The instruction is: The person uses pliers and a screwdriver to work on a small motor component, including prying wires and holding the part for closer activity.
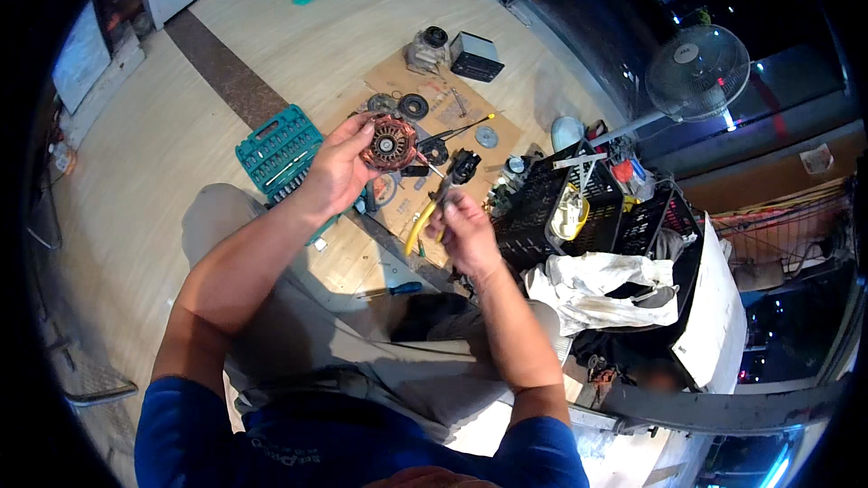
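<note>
My left hand (336, 172) is closed around a round copper-wound motor part (391, 141), lifted above a cardboard sheet on the floor. Its copper windings ring a slotted centre that faces up. Yellow-handled pliers (419, 228) are in my right hand (468, 233), to the right of the copper part and a little nearer to me. A thin pale length runs from the copper part's edge toward the pliers' jaws; whether the jaws grip it I cannot tell. My fingers hide part of the pliers.
Loose metal parts lie on the cardboard (387, 75), with a metal housing (427, 51) and a black box-shaped unit (476, 56) beyond. A green socket set (277, 152) lies open at left. Black crates (523, 224), a whitish cloth (601, 294) and a fan (698, 67) stand right. A blue-handled screwdriver (405, 288) lies near my legs.
</note>
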Demonstrator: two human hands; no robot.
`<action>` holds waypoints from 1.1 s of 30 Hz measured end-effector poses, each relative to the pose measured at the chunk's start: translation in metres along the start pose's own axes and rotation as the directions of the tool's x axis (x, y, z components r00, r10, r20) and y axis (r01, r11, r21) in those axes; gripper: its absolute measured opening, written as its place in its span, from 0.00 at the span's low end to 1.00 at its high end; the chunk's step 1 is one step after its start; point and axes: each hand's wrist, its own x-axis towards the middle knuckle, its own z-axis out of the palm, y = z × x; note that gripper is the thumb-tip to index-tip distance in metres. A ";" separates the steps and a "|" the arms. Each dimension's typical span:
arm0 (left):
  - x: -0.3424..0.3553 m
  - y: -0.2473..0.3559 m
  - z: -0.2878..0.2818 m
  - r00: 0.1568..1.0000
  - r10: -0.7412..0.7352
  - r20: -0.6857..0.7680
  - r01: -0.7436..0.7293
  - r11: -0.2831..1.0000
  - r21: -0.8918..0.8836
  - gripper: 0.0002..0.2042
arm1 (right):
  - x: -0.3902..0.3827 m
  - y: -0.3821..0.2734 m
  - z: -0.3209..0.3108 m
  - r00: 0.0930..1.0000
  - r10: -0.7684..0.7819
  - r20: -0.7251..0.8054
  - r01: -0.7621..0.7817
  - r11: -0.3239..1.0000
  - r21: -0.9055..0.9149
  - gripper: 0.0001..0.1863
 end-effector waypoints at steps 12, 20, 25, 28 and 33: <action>0.006 -0.024 -0.008 0.994 0.085 -0.074 -0.075 0.989 0.127 0.16 | 0.029 0.090 0.064 0.983 -0.112 -0.149 0.072 0.966 -0.247 0.09; 0.013 -0.025 -0.012 0.980 0.159 -0.123 -0.137 0.977 0.166 0.15 | 0.023 0.076 0.081 0.995 -0.094 -0.015 0.072 0.851 -0.519 0.24; 0.010 -0.025 -0.008 0.984 0.124 -0.127 -0.104 0.983 0.151 0.14 | 0.024 0.057 0.081 0.996 -0.025 0.090 0.075 0.791 -0.607 0.27; 0.009 -0.019 -0.007 0.987 0.131 -0.092 -0.116 0.981 0.154 0.15 | 0.022 0.050 0.073 0.998 0.054 0.018 -0.024 0.686 -0.727 0.30; 0.011 -0.011 -0.014 0.990 0.135 -0.027 -0.131 0.982 0.137 0.16 | 0.006 0.026 0.066 0.958 -0.249 0.143 0.214 0.288 -0.933 0.30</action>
